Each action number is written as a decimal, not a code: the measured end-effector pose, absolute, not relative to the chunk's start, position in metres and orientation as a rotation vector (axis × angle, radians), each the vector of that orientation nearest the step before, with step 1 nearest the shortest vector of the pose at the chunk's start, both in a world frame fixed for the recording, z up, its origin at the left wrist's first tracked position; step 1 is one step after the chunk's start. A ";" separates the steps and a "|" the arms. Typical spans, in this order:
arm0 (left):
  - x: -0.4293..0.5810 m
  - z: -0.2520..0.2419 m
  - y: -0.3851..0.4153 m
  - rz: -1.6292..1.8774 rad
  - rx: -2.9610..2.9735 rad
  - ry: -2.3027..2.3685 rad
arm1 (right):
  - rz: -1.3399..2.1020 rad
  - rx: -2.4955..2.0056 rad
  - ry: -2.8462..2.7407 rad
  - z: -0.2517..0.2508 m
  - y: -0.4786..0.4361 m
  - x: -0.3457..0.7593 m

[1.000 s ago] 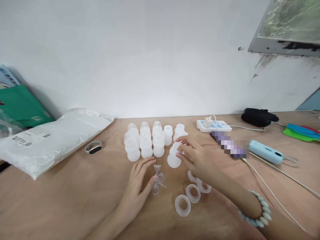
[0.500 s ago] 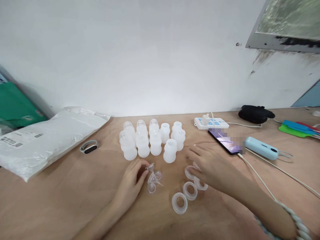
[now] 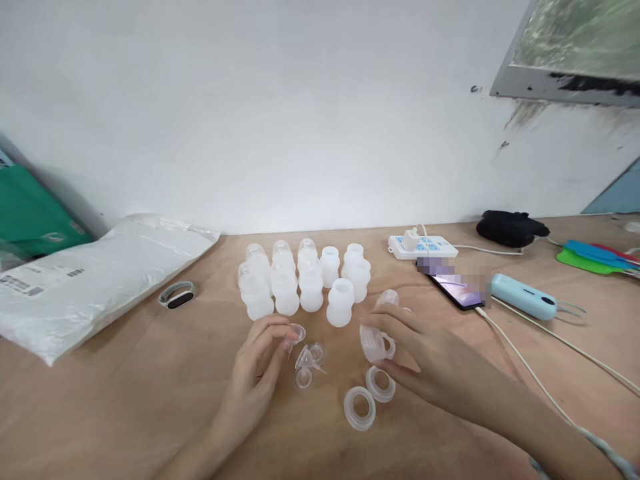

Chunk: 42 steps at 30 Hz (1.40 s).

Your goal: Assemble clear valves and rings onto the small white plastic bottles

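Observation:
My left hand [image 3: 255,373] pinches a clear bottle nipple [image 3: 298,333] between thumb and fingers. Several more clear nipples [image 3: 304,358] lie loose just right of it. In my right hand [image 3: 420,347] is a translucent screw ring [image 3: 373,343], tipped on edge and gripped between thumb and fingers. Below it two screw rings lie flat, one a bottle collar [image 3: 359,408] nearest me; another ring is partly hidden behind the hand. Beyond my hands stand small white baby bottles, several with clear domed caps [image 3: 255,293], several open-topped [image 3: 340,303]. A clear dome cap [image 3: 388,298] rests behind my right fingers.
At left lie a white plastic parcel [image 3: 110,267] and a fitness band [image 3: 177,295]. On the right are a power strip [image 3: 445,245], a phone [image 3: 457,291] on a cable, a light blue device [image 3: 524,297] and a black pouch [image 3: 513,229]. A wall rises behind.
My right hand has lifted a screw ring off the table and moved slightly left and toward me. My left hand has shifted a little left, and the nipple in it has turned.

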<state>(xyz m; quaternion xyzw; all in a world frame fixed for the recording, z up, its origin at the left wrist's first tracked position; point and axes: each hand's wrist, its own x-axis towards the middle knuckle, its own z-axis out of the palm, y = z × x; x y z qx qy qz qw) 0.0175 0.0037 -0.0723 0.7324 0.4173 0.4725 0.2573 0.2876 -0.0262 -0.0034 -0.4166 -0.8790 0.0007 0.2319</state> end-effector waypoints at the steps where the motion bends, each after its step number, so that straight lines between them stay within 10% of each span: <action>1: 0.018 -0.070 0.002 1.312 1.929 1.096 | 0.073 -1.107 -2.386 -0.002 -0.026 0.283; 42: 0.046 -0.074 -0.038 1.151 1.580 0.868 | 0.111 -0.721 -2.051 -0.055 -0.028 0.236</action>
